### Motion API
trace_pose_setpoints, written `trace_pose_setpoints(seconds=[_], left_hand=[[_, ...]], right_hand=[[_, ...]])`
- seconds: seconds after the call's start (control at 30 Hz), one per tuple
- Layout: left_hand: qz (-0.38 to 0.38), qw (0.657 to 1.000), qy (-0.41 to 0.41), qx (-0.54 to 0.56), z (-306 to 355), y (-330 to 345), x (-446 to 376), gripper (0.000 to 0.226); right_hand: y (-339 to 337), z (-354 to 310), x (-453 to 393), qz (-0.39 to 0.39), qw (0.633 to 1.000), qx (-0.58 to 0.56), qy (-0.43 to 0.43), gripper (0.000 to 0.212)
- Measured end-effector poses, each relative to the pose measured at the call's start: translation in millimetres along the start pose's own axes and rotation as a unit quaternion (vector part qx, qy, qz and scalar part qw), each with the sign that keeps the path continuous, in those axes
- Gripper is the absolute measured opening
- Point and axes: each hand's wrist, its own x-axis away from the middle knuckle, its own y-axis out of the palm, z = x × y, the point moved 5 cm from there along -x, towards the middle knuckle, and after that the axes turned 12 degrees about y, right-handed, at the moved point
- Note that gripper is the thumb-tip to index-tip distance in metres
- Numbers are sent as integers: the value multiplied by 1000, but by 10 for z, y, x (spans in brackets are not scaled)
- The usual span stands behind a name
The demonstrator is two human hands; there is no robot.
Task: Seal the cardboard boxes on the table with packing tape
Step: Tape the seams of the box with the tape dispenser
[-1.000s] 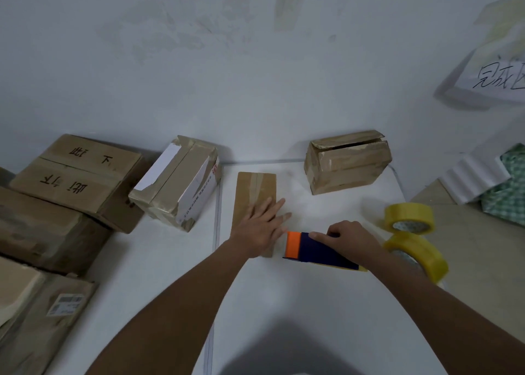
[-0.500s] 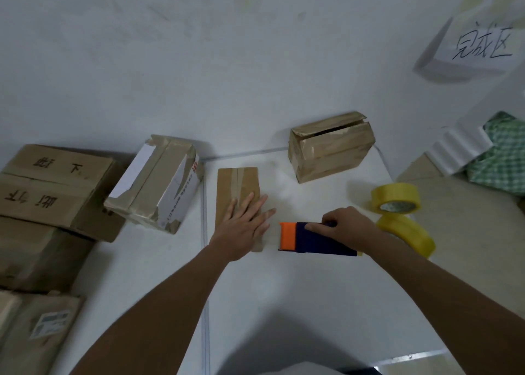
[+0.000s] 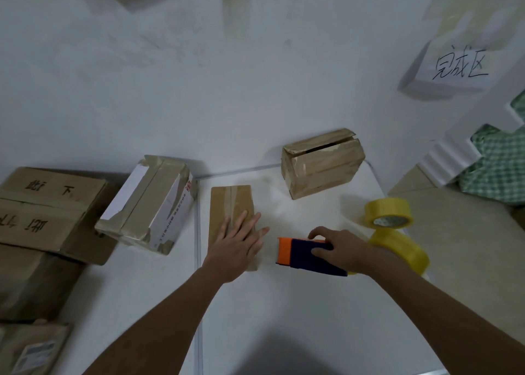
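Cardboard, flat and brown, lies at the middle of the white surface (image 3: 284,303): a slim box (image 3: 230,204) with a strip of tape running down its length. The left hand (image 3: 238,246) presses on its near end, fingers straight and spread, pointing toward one o'clock. Just to its right, at three o'clock, the right hand (image 3: 339,251) has its fingers curled round a tape dispenser (image 3: 301,255), dark blue with an orange front end that faces the slim box without touching it.

Two yellow tape rolls sit at the right edge, one (image 3: 387,213) farther away and one (image 3: 403,248) nearer, just beyond the right wrist. At one o'clock, against the wall, stands a cardboard box (image 3: 322,163) whose top flap gapes open. At ten o'clock a tilted box (image 3: 147,204) shows a white side with red and dark print too small to read. Farther left, at nine o'clock, a large carton (image 3: 45,212) bears handwritten Chinese characters, upside down; one reads "下". On the wall at two o'clock a paper sign (image 3: 460,67) reads "完成区".
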Motion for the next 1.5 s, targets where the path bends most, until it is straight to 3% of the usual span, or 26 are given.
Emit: trace_pose_setpoints(seconds=[0.17, 0.43, 0.7, 0.83, 0.97, 1.1, 1.2, 1.3, 1.43, 1.47, 1.5], left_hand=[[-6, 1000, -9, 1, -10, 20, 2, 55], [-14, 999, -28, 11, -15, 44, -3, 60], [-7, 994, -95, 50, 20, 1, 35, 84], [-13, 989, -129, 72, 56, -6, 225, 77], [6, 986, -122, 115, 70, 19, 317, 73], [22, 947, -122, 296, 104, -37, 410, 59], [23, 918, -128, 373, 157, -63, 520, 58], [19, 911, -133, 391, 153, -68, 532, 54], [31, 903, -132, 407, 147, -89, 547, 51], [35, 903, -130, 408, 143, -89, 548, 51], [37, 902, -127, 411, 140, -95, 544, 51]], right_hand=[[132, -295, -28, 96, 990, 96, -43, 37], [217, -438, -134, 128, 982, 138, -31, 34], [227, -666, -265, 142, 972, 186, 6, 37], [10, -445, -375, 166, 954, 233, 87, 27], [-3, -174, -487, 175, 966, 171, 77, 36], [410, -176, -487, 191, 974, 110, 53, 40], [754, -104, -491, 154, 984, 67, 60, 50], [942, -67, -459, 101, 991, -1, 91, 61], [914, -231, -263, 244, 966, -83, 22, 39], [940, -312, -186, 235, 956, -176, 11, 29], [1010, -396, -106, 166, 938, -302, 44, 24]])
